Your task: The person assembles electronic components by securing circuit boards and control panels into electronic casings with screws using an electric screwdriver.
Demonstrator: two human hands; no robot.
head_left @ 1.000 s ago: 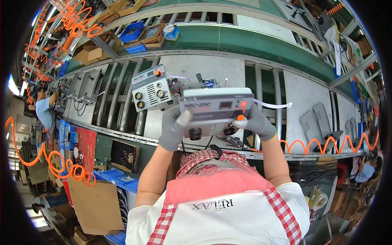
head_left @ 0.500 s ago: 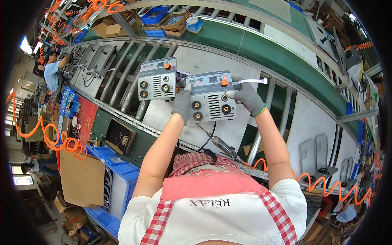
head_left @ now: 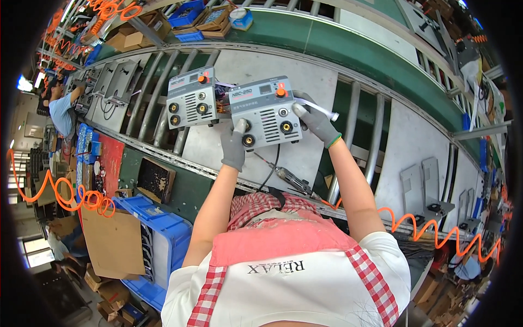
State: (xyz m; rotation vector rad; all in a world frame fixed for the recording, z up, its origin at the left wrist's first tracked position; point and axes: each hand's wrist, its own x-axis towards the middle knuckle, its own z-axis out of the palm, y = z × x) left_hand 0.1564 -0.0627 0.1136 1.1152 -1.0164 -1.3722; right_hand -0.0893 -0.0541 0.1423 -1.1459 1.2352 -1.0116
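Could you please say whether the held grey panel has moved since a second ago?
Yes, the grey panel has moved away from the conveyor's near rail.

Stretches across as a long roller track (head_left: 377, 128) with shiny metal bars (head_left: 351, 117) and flat gray boards (head_left: 313, 82). Carries, at left, a gray box (head_left: 188, 102) with an orange knob (head_left: 203, 79), a long tool (head_left: 292, 179) by the near edge, and gray sheets (head_left: 412, 182) at right.

Both hands (head_left: 233, 145) over there wear grey gloves (head_left: 320, 124), with a green-and-yellow wristband (head_left: 334, 141); white short-sleeved shirt (head_left: 283, 297), dark lettering (head_left: 276, 267), pink apron (head_left: 278, 247), checked red-and-white straps (head_left: 372, 283).
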